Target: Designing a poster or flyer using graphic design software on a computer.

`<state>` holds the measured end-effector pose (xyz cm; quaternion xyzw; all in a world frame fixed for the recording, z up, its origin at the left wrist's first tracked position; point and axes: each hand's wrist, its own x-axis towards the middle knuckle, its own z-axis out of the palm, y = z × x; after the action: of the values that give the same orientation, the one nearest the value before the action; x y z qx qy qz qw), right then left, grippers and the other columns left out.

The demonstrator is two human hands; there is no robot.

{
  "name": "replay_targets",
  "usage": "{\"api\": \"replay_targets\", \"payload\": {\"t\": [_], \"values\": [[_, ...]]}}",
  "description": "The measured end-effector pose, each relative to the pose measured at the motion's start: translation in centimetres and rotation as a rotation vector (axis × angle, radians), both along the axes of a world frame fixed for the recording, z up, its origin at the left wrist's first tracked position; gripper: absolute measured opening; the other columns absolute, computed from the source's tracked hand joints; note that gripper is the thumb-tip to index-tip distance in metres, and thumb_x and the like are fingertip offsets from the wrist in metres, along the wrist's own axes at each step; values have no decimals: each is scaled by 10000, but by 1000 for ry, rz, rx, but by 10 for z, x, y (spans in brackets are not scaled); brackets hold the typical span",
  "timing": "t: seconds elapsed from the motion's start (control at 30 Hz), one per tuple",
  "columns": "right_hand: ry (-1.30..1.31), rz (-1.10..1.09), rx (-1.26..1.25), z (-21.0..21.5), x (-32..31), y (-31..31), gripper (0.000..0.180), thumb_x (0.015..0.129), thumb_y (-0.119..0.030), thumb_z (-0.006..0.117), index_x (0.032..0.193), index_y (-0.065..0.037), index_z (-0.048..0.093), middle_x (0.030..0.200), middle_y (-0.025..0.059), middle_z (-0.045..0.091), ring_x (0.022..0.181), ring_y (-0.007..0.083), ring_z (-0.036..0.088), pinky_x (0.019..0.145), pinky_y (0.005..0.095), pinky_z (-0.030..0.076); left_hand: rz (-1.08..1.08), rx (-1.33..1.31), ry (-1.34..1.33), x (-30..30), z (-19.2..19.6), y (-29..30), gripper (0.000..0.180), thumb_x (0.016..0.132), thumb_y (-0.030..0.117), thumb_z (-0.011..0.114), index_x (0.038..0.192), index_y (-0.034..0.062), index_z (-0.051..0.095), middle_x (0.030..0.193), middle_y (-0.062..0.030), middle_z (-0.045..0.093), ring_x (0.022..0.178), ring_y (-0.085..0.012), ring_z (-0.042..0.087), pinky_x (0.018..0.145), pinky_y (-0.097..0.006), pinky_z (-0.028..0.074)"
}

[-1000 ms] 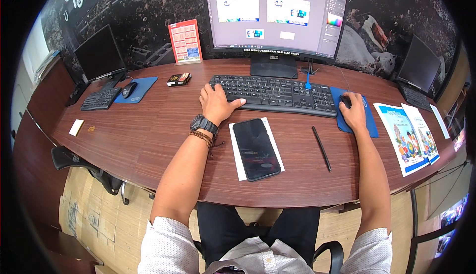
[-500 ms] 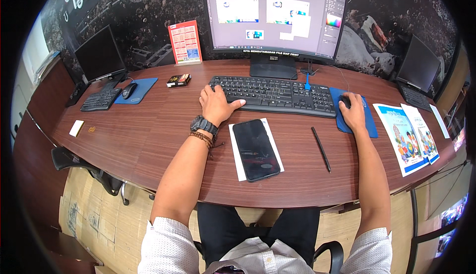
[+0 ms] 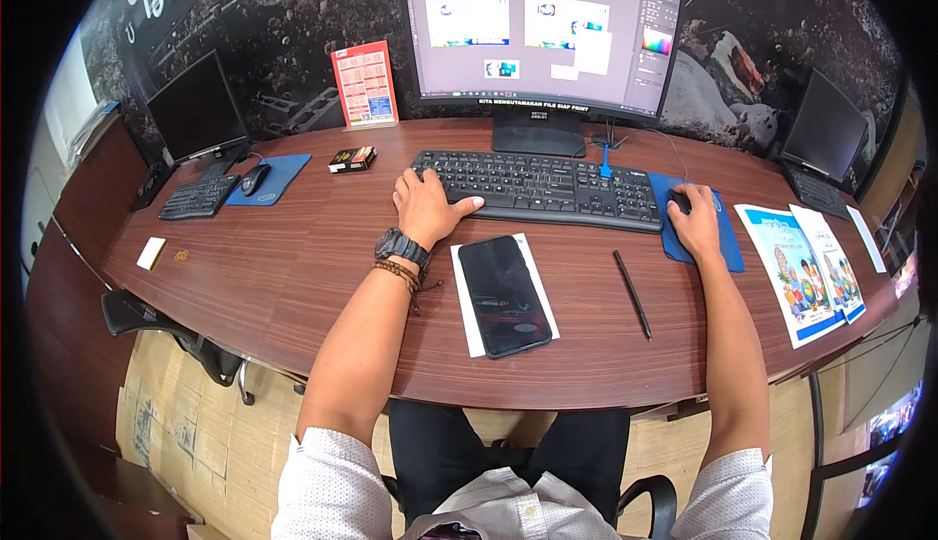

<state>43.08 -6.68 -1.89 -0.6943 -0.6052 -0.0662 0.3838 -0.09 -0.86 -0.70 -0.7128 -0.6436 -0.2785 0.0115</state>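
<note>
My left hand [image 3: 427, 208] lies over the left end of a black keyboard [image 3: 547, 188], fingers spread on the keys and thumb along its near edge. On a blue mouse pad [image 3: 729, 245], my right hand [image 3: 698, 225] is curled over a dark computer mouse [image 3: 679, 198], mostly hidden under the fingers. Behind the keyboard stands a curved monitor [image 3: 557, 56] showing a design program with several page layouts. A black smartphone [image 3: 505, 296] rests on a white sheet [image 3: 469, 320] between my forearms. To its right lies a slim black pen [image 3: 633, 296].
At the right are printed booklets [image 3: 796, 271] and a second monitor [image 3: 826, 129]. A small dark box [image 3: 352, 159] and a red calendar [image 3: 364, 86] stand left of the main monitor. Farther left are another monitor [image 3: 198, 105], a keyboard [image 3: 198, 198] and a mouse [image 3: 254, 179].
</note>
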Motion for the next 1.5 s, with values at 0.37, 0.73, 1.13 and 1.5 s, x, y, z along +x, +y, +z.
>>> {"api": "replay_targets", "payload": {"t": [0.37, 0.73, 1.13, 1.5], "values": [[-4, 11, -2, 1, -3, -1, 338, 813, -214, 665, 1124, -80, 654, 1202, 153, 559, 1139, 358, 562, 972, 432, 456, 3, -15, 7, -1, 0, 1, 902, 714, 605, 783, 1177, -128, 531, 1289, -312, 429, 1247, -451, 379, 1059, -548, 319], [11, 15, -9, 1, -2, -1, 335, 798, -190, 650, 1111, -69, 655, 1182, 150, 566, 1134, 345, 566, 974, 420, 457, -1, -23, 5, 0, 1, 1, 904, 708, 594, 793, 1186, -129, 536, 1312, -322, 423, 1249, -456, 388, 1061, -544, 323], [12, 7, -3, 3, -3, -2, 336, 798, -185, 650, 1113, -67, 657, 1195, 154, 564, 1140, 354, 563, 982, 422, 454, 3, -17, 7, 0, 1, 1, 899, 706, 599, 790, 1173, -127, 541, 1286, -306, 439, 1236, -447, 395, 1052, -536, 330], [15, 12, 0, 3, -3, -2, 341, 807, -197, 661, 1122, -68, 655, 1193, 158, 562, 1136, 361, 564, 974, 429, 458, 1, -27, -2, 0, 2, 0, 894, 704, 597, 794, 1175, -121, 544, 1306, -309, 429, 1254, -451, 381, 1062, -542, 319]]}}
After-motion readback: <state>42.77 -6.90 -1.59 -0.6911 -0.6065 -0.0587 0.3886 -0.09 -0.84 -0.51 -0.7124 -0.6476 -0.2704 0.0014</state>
